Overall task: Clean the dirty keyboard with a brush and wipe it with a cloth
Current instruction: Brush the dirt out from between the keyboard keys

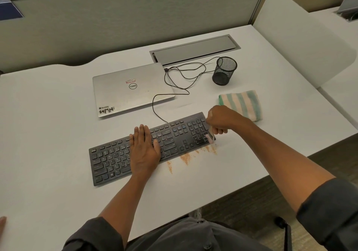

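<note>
A black keyboard [116,154] lies at an angle across the white desk [48,183]. My left hand [144,146] rests flat on its middle keys with the fingers straight. My right hand [220,120] grips a small brush [209,137], whose pale bristles touch the number pad at the keyboard's right end. Most of the brush handle is hidden in the fist. Orange-brown crumbs [186,157] are streaked on the desk along the keyboard's near edge. A folded green-and-white striped cloth [242,103] lies just behind my right hand.
A shut silver laptop [131,90] sits behind the keyboard, with the keyboard's black cable [180,76] looping beside it. A black mesh pen cup [224,70] stands at the back right. A grey cable hatch [193,51] is set into the desk. Partition walls surround the desk.
</note>
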The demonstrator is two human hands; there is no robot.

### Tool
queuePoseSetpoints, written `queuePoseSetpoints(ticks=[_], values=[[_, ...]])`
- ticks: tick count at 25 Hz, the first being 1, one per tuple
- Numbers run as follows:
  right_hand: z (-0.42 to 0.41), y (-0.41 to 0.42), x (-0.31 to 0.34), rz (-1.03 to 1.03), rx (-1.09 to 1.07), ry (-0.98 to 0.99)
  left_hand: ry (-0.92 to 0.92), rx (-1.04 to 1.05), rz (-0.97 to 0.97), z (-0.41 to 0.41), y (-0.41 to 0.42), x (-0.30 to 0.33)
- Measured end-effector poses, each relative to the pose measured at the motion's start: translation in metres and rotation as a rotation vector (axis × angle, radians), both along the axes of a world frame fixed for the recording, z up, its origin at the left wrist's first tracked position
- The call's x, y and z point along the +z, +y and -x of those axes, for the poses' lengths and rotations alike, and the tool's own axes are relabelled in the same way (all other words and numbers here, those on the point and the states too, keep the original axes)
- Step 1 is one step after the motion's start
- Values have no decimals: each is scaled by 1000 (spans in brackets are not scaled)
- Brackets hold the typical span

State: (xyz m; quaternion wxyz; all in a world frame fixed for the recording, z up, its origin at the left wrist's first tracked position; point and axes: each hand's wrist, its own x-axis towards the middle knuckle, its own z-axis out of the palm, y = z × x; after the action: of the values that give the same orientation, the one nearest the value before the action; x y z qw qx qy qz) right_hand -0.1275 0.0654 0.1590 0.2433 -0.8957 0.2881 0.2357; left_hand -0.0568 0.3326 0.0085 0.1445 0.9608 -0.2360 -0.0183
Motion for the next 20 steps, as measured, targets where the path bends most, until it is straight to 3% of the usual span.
queuePoseSetpoints(ticks=[6, 12, 17, 20], values=[[-4, 13, -4, -65, -104, -340, 2, -1, 21, 0, 0, 0], [-2, 19, -8, -77, 39, -54, -12, -7, 8, 0, 1, 0], [-9, 26, -8, -69, -61, -303, -5, -5, 9, 0, 1, 1], [-5, 30, -11, -85, -7, -188, -5, -6, 9, 0, 1, 0]])
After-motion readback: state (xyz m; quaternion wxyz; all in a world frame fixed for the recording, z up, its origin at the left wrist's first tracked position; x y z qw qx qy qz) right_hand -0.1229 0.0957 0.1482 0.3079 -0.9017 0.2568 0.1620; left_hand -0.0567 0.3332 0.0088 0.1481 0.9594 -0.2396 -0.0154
